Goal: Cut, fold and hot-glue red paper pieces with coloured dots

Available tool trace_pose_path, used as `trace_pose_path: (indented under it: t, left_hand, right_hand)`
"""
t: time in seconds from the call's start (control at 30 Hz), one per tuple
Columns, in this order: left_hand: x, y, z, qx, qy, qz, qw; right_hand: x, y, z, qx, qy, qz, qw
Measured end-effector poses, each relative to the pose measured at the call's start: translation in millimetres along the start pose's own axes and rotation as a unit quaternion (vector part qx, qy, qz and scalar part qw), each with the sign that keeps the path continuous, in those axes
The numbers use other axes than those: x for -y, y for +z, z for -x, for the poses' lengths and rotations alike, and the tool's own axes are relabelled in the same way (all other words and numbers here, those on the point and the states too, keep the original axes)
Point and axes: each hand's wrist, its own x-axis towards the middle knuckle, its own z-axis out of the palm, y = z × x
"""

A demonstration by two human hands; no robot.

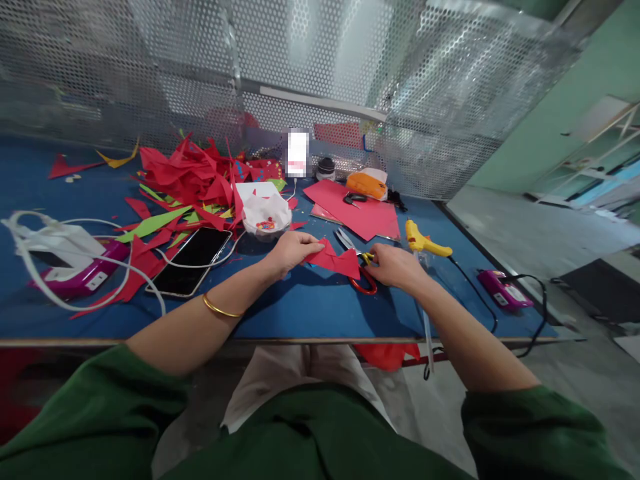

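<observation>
My left hand (295, 252) pinches a folded piece of red paper (333, 260) between thumb and fingers, just above the blue table. To its right, my right hand (393, 265) is closed at the yellow and red handles of a pair of scissors (349, 241). The blades point away and to the left, slightly parted, and the paper's right corner overlaps the handle area. Behind my left hand stands a small bowl (265, 230) lined with white, with small red and orange bits inside.
Red and green paper scraps (187, 170) are heaped at the back left. A phone (193, 261) and white cables lie left. Red sheets (360, 208) lie behind the scissors. A yellow glue gun (425, 241) sits right, its black cord running toward a purple power strip (505, 290).
</observation>
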Motion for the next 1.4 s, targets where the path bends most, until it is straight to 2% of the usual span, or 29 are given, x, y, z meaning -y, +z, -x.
trace_pose_path:
  t: [0.17,0.47,0.7,0.87,0.93,1.0,1.07,1.13,1.23,1.3,1.37,1.4]
  left_hand:
    - [-4,-1.8,3,-0.021,-0.014,-0.015,1.0]
    - [-5,-2.4,18,-0.012,-0.067,0.007,0.998]
    - [4,-4.1,42,-0.001,-0.111,0.038,0.993]
    - [5,-9.9,54,-0.012,-0.134,0.037,0.99]
    - [6,-12.1,56,-0.019,-0.137,0.036,0.99]
    - [7,-13.5,57,-0.022,-0.142,0.036,0.989]
    - [8,-13.9,57,-0.019,-0.148,0.029,0.988]
    - [9,-13.5,57,-0.014,-0.15,0.015,0.988]
    - [10,-13.7,57,-0.003,-0.15,-0.029,0.988]
    - [10,-15.1,59,0.008,-0.125,-0.107,0.986]
    - [10,-16.4,65,-0.007,-0.051,-0.25,0.967]
    - [11,-16.4,70,-0.023,0.003,-0.34,0.94]
  right_hand:
    - [5,11,5,0.031,0.001,0.06,0.998]
    - [2,6,15,0.045,-0.038,0.072,0.996]
    - [5,13,9,0.018,-0.022,0.075,0.997]
    - [0,3,8,-0.027,0.001,0.076,0.997]
    - [5,2,19,-0.064,-0.046,0.052,0.996]
    - [17,8,34,-0.121,-0.137,-0.005,0.983]
    - [33,21,50,-0.16,-0.207,-0.049,0.964]
    - [48,37,61,-0.187,-0.227,-0.061,0.954]
    - [61,56,67,-0.202,-0.245,-0.063,0.946]
    - [64,63,66,-0.189,-0.259,-0.064,0.945]
    - [63,66,67,-0.173,-0.265,-0.061,0.947]
    - [62,66,69,-0.169,-0.264,-0.059,0.948]
